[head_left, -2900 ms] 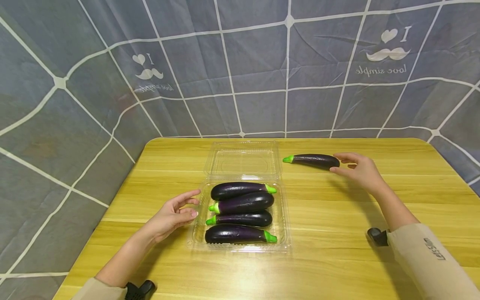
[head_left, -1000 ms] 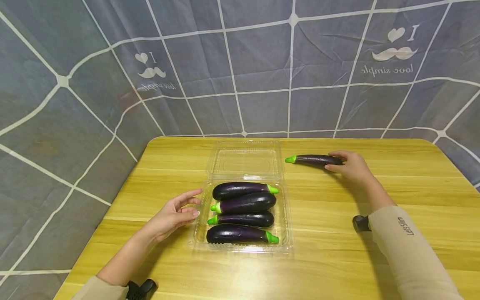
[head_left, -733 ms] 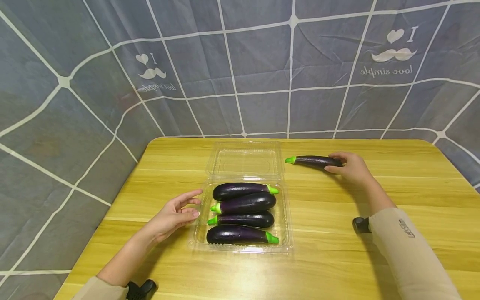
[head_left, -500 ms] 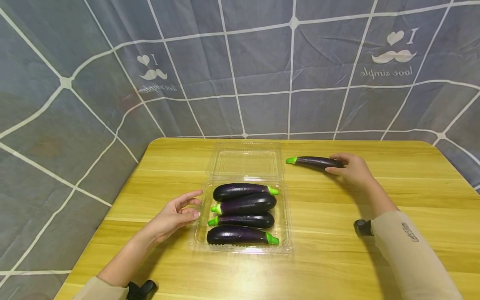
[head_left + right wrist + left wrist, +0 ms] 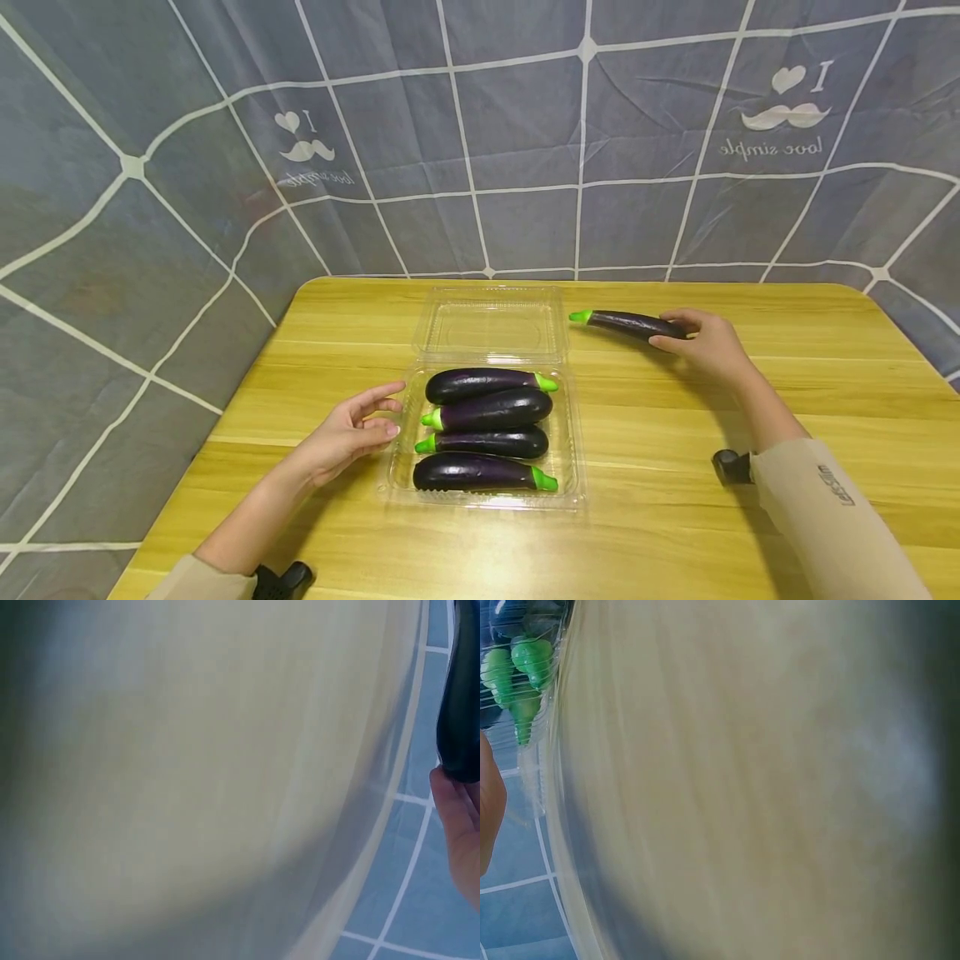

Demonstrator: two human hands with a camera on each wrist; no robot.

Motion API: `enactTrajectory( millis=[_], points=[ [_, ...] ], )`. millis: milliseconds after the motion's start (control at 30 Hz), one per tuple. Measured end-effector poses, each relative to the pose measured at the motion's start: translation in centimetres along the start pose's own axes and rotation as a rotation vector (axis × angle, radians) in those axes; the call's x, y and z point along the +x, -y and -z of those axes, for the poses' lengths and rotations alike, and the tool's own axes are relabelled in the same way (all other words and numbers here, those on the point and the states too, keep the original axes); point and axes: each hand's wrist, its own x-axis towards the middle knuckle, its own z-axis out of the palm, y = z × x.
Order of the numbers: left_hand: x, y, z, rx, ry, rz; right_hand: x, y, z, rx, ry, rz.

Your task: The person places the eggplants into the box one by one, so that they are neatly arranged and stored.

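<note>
My right hand [image 5: 712, 343] grips the thick end of a dark purple eggplant [image 5: 622, 322] with a green stem, thumb on the near side and fingers on the far side. Its stem points left, toward the container's lid. In the right wrist view the same eggplant [image 5: 461, 712] appears at the right edge, above the fingertips. Several more eggplants [image 5: 487, 410] lie side by side in a clear plastic clamshell container [image 5: 567, 450], stems pointing both ways. My left hand [image 5: 341, 433] is beside the container's left rim, fingers loosely bent, holding nothing; whether it touches the rim I cannot tell.
The container's clear lid [image 5: 491, 325] lies folded back behind it on the wooden table [image 5: 675, 517]. A grey curtain with white lines [image 5: 517, 142] hangs behind and left of the table. Black wrist devices [image 5: 731, 467] sit under both forearms.
The right hand has moved left onto the far eggplant's thick end and taken hold of it. Its stem end has since risen slightly. The left hand stays in place.
</note>
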Motion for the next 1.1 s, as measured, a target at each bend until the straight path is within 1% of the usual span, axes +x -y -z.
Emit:
enactTrajectory(
  millis=[267,500,667,800,967,1100],
  points=[
    [0.2,0.0,-0.1,-0.002,-0.002,0.007,-0.6,0.3,0.0,0.013,-0.011,-0.012],
    [0.1,-0.1,-0.1,-0.005,-0.01,0.011,-1.2,0.8,0.3,-0.009,-0.024,0.012],
    [0.1,-0.1,-0.1,-0.009,-0.014,0.015,-1.6,0.9,0.7,-0.009,-0.019,0.014],
    [0.1,-0.2,-0.1,-0.011,-0.015,0.014,-2.0,1.0,0.8,-0.013,-0.018,0.033],
    [0.0,-0.2,-0.1,-0.012,-0.015,0.014,-2.5,1.2,1.1,-0.036,-0.043,0.066],
    [0.0,0.0,-0.1,-0.015,-0.013,0.015,-3.0,1.5,1.3,-0.031,-0.048,0.084]
  ],
)
